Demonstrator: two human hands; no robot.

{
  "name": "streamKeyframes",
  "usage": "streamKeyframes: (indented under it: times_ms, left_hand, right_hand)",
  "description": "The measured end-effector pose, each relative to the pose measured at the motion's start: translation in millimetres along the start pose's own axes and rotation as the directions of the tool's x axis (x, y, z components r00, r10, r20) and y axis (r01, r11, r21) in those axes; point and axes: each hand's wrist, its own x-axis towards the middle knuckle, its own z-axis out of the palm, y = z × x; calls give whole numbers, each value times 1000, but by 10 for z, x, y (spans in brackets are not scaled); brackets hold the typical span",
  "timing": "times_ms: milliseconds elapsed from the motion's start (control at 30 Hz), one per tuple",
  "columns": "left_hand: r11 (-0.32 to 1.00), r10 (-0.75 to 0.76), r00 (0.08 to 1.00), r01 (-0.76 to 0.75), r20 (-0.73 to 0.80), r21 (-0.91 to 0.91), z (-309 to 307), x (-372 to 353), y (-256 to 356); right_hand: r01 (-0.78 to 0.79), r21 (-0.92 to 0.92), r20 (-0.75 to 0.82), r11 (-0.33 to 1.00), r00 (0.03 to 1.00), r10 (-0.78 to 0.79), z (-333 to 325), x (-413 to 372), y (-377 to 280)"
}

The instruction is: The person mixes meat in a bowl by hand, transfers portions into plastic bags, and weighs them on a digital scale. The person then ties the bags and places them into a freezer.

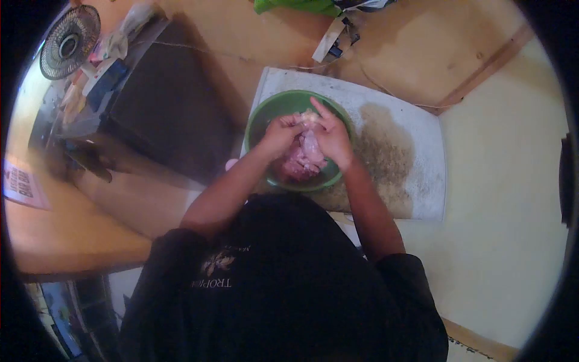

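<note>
A green basin (272,106) holds a heap of raw pinkish-red meat (300,167). Over it, my two hands meet around a pale, glistening piece of raw meat (310,142) with a yellowish part near the top. My left hand (281,134) pinches this piece from the left, fingertips bent inward. On the other side my right hand (333,137) grips it, with one finger stretched out toward the basin's far rim. The fingers partly cover the piece, so its exact cut cannot be made out.
The basin stands on a white surface (422,136) with a large brown stain (386,151) to its right. To the left are a big dark box-shaped object (175,90) and a fan (69,43). A cord (241,58) runs along the wall behind.
</note>
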Motion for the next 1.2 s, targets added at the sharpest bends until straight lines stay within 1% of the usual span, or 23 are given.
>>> streamKeyframes:
  times_ms: [67, 100, 167, 200, 267, 400, 467, 500, 567, 600, 667, 700, 767, 800, 833, 867, 900, 967, 1000, 1067, 1100, 1167, 1200]
  left_hand:
    - [992, -123, 991, 122, -52, -22, 82, -84, 150]
    - [992, -122, 991, 120, -57, -22, 77, -81, 143]
    - [997, 36, 998, -32, -55, 72, 86, -71, 137]
    - [997, 36, 998, -32, -55, 71, 91, -71, 136]
    - [945, 275, 960, -259, -57, 198, 118, -66, 185]
    - [931, 318, 944, -294, -88, 217, 161, -138, 314]
    - [892, 383, 919, -344, -87, 295, 128, -108, 278]
    - [889, 390, 917, -351, -87, 294, 116, -83, 244]
    - [896, 421, 900, -394, -112, 202, 115, -66, 216]
    - [895, 425, 897, -398, -117, 200, 115, -64, 234]
    - [919, 390, 912, -376, -127, 120, 126, -83, 298]
    - [919, 391, 912, -377, -128, 119, 135, -98, 342]
    - [897, 432, 901, -424, -43, 123, 145, -101, 410]
    - [896, 434, 900, -426, -42, 122, 126, -86, 401]
    - [898, 428, 903, -421, -33, 131, 107, -73, 391]
    - [899, 422, 906, -415, -25, 140, 85, -63, 368]
    - [898, 424, 905, -417, -24, 139, 68, -60, 343]
    - [925, 369, 928, -363, -42, 114, 58, -69, 314]
    - [925, 370, 928, -364, -40, 114, 63, -77, 304]
    - [935, 354, 934, -355, -49, -7, 83, -90, 308]
    - [934, 355, 933, -356, -50, -8, 101, -97, 325]
    - [940, 268, 955, -289, -128, -182, 150, -121, 367]
    - [939, 270, 954, -291, -131, -183, 206, -170, 436]
  right_hand:
    - [70, -171, -69, 983, 994, -83, -5, -7, -46]
    - [72, -170, -65, 983, 994, -85, 2, 1, -43]
    - [43, -23, -101, 999, 994, -45, 6, 8, -62]
    - [43, -24, -101, 999, 994, -45, 10, -2, -89]
    - [147, -139, -188, 979, 967, -172, 32, -10, -151]
    - [207, -126, -209, 970, 951, -230, 91, 27, -200]
    - [137, -81, -241, 987, 958, -153, 120, 19, -266]
    - [143, -85, -239, 986, 958, -160, 130, 9, -322]
    - [272, -199, -254, 942, 914, -318, 140, -29, -483]
    - [275, -201, -247, 940, 914, -320, 139, -39, -547]
    - [139, -151, -280, 979, 943, -177, 141, -53, -625]
    - [140, -152, -279, 978, 944, -178, 132, -32, -611]
    - [433, -384, -180, 816, 831, -526, 63, 50, -563]
    - [434, -385, -179, 814, 830, -528, 25, 78, -552]
    - [331, -226, -121, 916, 924, -364, -21, 103, -543]
    - [193, -71, -32, 979, 980, -196, -48, 122, -560]
    - [195, -73, -32, 978, 980, -198, -70, 144, -587]
    - [192, -40, 82, 981, 979, -188, -114, 190, -666]
    - [192, -41, 81, 980, 979, -188, -131, 202, -671]
    - [120, -150, 179, 981, 979, -93, -169, 233, -682]
    - [121, -151, 181, 981, 979, -93, -196, 248, -685]
    - [208, -323, 329, 923, 939, -96, -242, 268, -681]
    - [209, -324, 333, 923, 938, -96, -246, 250, -736]
